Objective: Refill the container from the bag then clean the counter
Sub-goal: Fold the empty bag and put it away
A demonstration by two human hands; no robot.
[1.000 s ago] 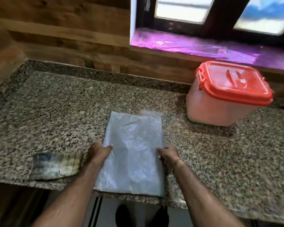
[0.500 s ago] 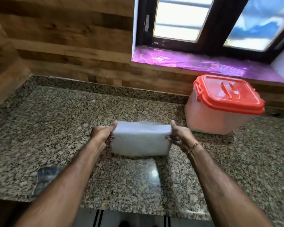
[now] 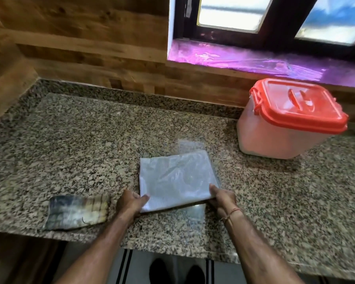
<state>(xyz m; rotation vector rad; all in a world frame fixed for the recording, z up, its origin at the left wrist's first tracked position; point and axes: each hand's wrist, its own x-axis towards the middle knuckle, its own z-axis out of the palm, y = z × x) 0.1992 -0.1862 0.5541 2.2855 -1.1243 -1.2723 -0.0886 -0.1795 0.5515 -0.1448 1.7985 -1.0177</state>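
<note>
Head view shows both hands, left (image 3: 131,203) and right (image 3: 221,198), pinching the folded bag's (image 3: 176,179) near corners, apparently creasing it flat on the bench (image 3: 90,150).

Legible text, labels, brands, numbers, signs: none found.

- Bag (image 3: 177,177), white, folded, on the speckled surface (image 3: 90,150): both visible faces blank; no print can be made out.
- Container (image 3: 275,138), translucent, with red lid (image 3: 299,105): moulded ridges on the lid top, no letters or numbers readable; side walls carry no sticker.
- Cloth (image 3: 77,212), striped, on the surface near the front edge: woven pattern only, no tag visible.
- Window sill (image 3: 254,60), with purple film: glare and creases, no writing.
- Wood wall (image 3: 90,37): grain only, no sign.
</note>
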